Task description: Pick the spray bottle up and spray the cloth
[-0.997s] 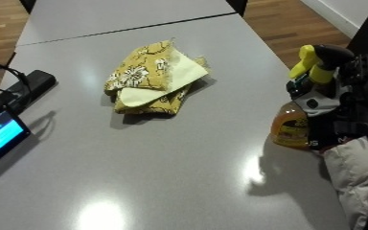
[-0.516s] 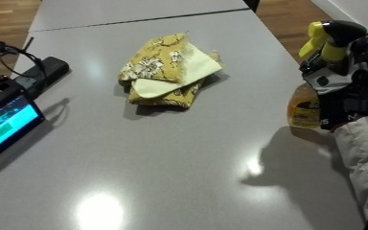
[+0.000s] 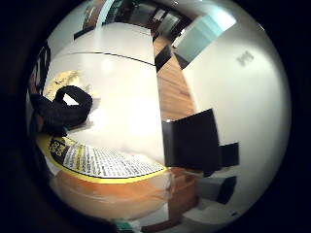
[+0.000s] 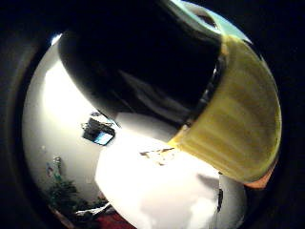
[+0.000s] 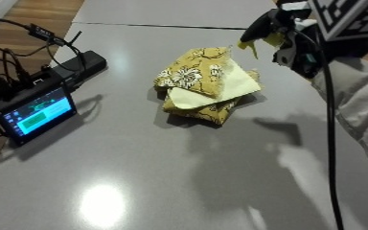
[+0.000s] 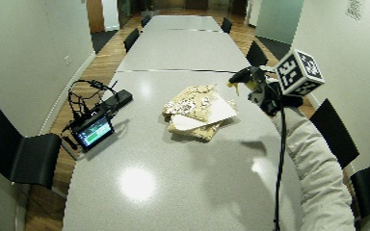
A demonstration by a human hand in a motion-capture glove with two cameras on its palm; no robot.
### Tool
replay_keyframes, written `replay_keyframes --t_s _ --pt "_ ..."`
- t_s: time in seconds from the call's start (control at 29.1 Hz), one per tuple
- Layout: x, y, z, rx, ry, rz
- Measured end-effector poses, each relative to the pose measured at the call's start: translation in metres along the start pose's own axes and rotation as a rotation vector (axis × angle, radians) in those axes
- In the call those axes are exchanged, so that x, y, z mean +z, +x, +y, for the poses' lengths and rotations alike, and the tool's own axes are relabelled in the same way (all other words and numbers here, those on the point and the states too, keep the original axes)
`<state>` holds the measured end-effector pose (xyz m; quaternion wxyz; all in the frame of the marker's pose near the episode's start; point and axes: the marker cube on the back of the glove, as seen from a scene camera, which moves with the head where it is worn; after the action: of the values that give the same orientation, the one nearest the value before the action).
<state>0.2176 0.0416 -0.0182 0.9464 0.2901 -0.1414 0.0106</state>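
The gloved hand (image 5: pixel 302 50) is curled round the spray bottle (image 5: pixel 260 32), lifted off the table (image 5: pixel 139 167) with its nozzle aimed at the folded cloth (image 5: pixel 203 86) just beyond, apparently lined up to spray.

Bare table (image 5: pixel 171 167) surrounds the cloth (image 5: pixel 204 85); a small monitor (image 5: pixel 34 111) with cables stands well apart.

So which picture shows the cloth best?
The outside view: the folded cloth lies whole and near on the table. The wide outside view shows it smaller. Both palm views catch only a small patch, with the bottle filling much of them.
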Motion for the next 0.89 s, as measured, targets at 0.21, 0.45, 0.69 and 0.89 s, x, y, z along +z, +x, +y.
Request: replay_keyframes --t_s 0.21,0.45,0.69,0.89 --pt "-0.001 -0.039 -0.032 -0.126 -0.068 0.359" --pt "-0.010 -0.073 -0.055 -0.235 -0.068 0.517" --pt "0.002 -0.066 -0.053 -0.117 -0.059 0.200" --pt "0.003 -0.044 -0.043 0.130 -0.003 -0.387"
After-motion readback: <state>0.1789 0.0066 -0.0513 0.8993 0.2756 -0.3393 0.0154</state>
